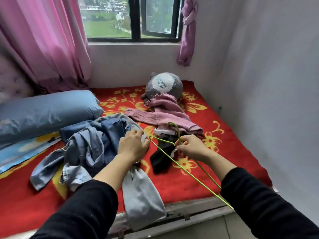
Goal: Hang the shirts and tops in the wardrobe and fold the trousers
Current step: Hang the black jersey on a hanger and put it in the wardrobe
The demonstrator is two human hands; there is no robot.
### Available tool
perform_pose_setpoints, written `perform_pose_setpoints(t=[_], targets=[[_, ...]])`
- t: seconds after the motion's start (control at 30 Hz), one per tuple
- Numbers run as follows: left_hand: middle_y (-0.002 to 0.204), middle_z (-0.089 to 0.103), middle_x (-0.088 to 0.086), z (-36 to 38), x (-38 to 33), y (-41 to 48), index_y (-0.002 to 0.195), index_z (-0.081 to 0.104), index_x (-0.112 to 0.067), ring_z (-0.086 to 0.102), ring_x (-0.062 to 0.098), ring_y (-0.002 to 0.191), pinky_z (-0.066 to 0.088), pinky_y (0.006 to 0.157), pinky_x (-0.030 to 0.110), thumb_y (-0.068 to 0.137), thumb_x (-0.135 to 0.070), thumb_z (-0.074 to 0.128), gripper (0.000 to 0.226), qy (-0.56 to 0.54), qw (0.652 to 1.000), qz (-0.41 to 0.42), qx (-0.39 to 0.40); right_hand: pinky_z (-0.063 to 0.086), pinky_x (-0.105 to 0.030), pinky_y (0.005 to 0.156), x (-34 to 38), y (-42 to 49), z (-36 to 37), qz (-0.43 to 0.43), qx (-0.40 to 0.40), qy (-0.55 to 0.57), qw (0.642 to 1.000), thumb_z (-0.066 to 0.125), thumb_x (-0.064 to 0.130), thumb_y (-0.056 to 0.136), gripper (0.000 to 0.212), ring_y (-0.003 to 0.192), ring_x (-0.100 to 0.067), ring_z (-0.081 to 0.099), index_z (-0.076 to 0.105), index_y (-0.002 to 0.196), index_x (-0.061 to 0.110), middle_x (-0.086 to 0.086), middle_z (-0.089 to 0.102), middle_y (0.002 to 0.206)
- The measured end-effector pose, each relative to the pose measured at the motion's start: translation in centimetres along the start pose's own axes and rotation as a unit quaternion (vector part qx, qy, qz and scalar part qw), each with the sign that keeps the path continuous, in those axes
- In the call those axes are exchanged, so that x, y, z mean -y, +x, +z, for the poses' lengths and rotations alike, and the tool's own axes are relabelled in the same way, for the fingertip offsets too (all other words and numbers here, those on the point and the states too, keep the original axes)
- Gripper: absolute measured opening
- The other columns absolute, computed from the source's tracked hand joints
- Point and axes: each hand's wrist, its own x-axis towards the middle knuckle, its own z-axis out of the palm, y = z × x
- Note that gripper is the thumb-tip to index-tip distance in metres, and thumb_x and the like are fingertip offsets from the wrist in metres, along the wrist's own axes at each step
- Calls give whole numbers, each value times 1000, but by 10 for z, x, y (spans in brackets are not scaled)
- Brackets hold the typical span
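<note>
Above the bed edge (189,201), the right hand (191,149) pinches the green hanger (179,135); left hand (133,145) grip unclear.

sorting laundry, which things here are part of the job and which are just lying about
Job: green hanger in the right hand; denim clothes held by the left hand; pink sweater; black garment; grey garment.
Lying about: blue pillow; stuffed toy; pink curtain.
</note>
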Motion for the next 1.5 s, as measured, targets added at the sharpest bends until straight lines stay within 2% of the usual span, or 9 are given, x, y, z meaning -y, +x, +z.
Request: perform_pose_setpoints(t=[0.37, 0.53, 0.8, 1.0, 1.1, 1.17, 1.3, 1.4, 1.5], targets=[[135, 47, 8, 150, -76, 187, 128, 49, -15, 41, 28, 125, 37, 98, 40, 90, -41, 44, 46, -23, 992, -70, 106, 42, -24, 46, -133, 212, -94, 75, -12, 8, 997, 57, 13, 87, 12, 55, -20, 57, 58, 75, 17, -4, 61, 68], [137, 45, 6, 220, -104, 243, 131, 47, -16, 41, 27, 125, 39, 97, 39, 91, -37, 46, 45, -64, 976, -132, 161, 39, -30, 54, -190, 296, -124, 95, -14, 0, 995, 64, 24, 87, 31, 51, -20, 48, 47, 62, 16, 0, 48, 52], [146, 36, 8, 336, -91, 273, 142, 34, -14, 35, 27, 131, 38, 101, 41, 91, -29, 48, 55, -60, 944, -194, 262, 19, -33, 50, -276, 362, -86, 91, -63, 3, 994, 59, 13, 85, 43, 52, -13, 21, 27, 58, 18, 3, 27, 54], [158, 13, 10, 400, -70, 284, 150, 15, -12, 16, 27, 144, 34, 107, 40, 88, -25, 58, 77, 6, 938, -204, 282, 27, -36, 54, -335, 366, -41, 113, -39, 13, 993, 57, 14, 89, 35, 55, -16, 31, 35, 64, 2, -4, 37, 57], [144, 40, 10, 422, -56, 286, 129, 47, -14, 31, 28, 136, 37, 100, 41, 87, -27, 58, 45, 8, 942, -186, 278, 29, -33, 53, -354, 365, -28, 91, -6, 7, 996, 56, 21, 91, 36, 53, -12, 34, 36, 65, 7, -2, 42, 57], [97, 59, 4, 422, -53, 287, 89, 53, -16, 54, 27, 101, 40, 73, 36, 82, -22, 58, 10, -79, 944, -193, 256, 30, -31, 51, -357, 363, -21, 80, 6, 13, 997, 54, 27, 93, 39, 52, -13, 37, 38, 66, 4, -7, 45, 58], [57, 43, -6, 381, -69, 287, 70, 44, -16, 39, 10, 52, 31, 50, 24, 77, -6, 57, 18, -377, 855, -240, 262, 28, -28, 49, -345, 359, -17, 85, 15, 38, 996, 50, 34, 97, 46, 49, -10, 33, 37, 61, 8, -7, 38, 53], [62, 45, -4, 343, -72, 280, 74, 52, -7, 41, 10, 61, 30, 58, 25, 68, -2, 57, 10, -522, 762, -230, 307, 28, -31, 51, -331, 357, -11, 99, 31, 48, 993, 48, 46, 95, 51, 50, -10, 31, 34, 57, 16, 4, 33, 52], [75, 44, 6, 318, -71, 267, 84, 48, 9, 39, 19, 73, 28, 67, 32, 57, -4, 55, 31, -546, 724, -184, 379, 40, -35, 53, -306, 361, -2, 169, 29, 129, 977, 51, 61, 86, 68, 53, -14, 42, 50, 61, -2, -2, 44, 56]])
